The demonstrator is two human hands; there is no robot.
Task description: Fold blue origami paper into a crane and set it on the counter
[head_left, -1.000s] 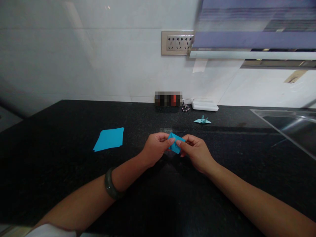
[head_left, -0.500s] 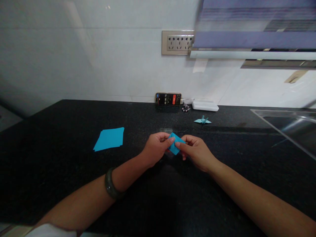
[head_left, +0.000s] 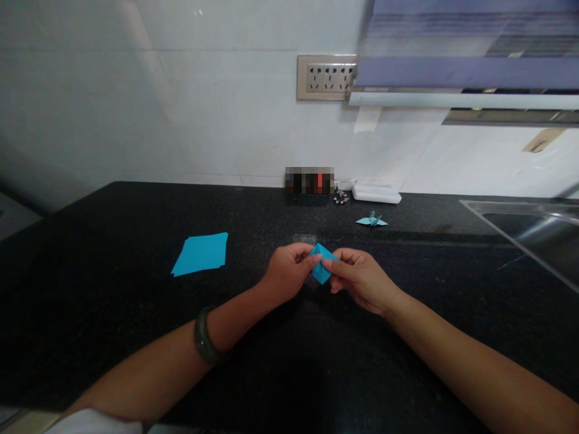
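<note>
A small folded piece of blue paper (head_left: 322,266) is pinched between both my hands just above the black countertop (head_left: 113,337). My left hand (head_left: 286,275), with a dark bangle on its wrist, grips the paper's left side with thumb and fingers closed. My right hand (head_left: 357,278) pinches its right side. A stack of flat blue paper sheets (head_left: 201,254) lies to the left. A finished blue paper crane (head_left: 371,220) sits behind my right hand.
A phone (head_left: 309,181) leans against the white wall at the back of the counter, beside a small dark trinket (head_left: 340,196) and a white flat box (head_left: 376,193). A steel sink (head_left: 529,232) lies at the right. A socket strip (head_left: 326,77) is on the wall.
The folded paper has turned slightly and looks more compact between my fingers. Both hands stay in nearly the same place.
</note>
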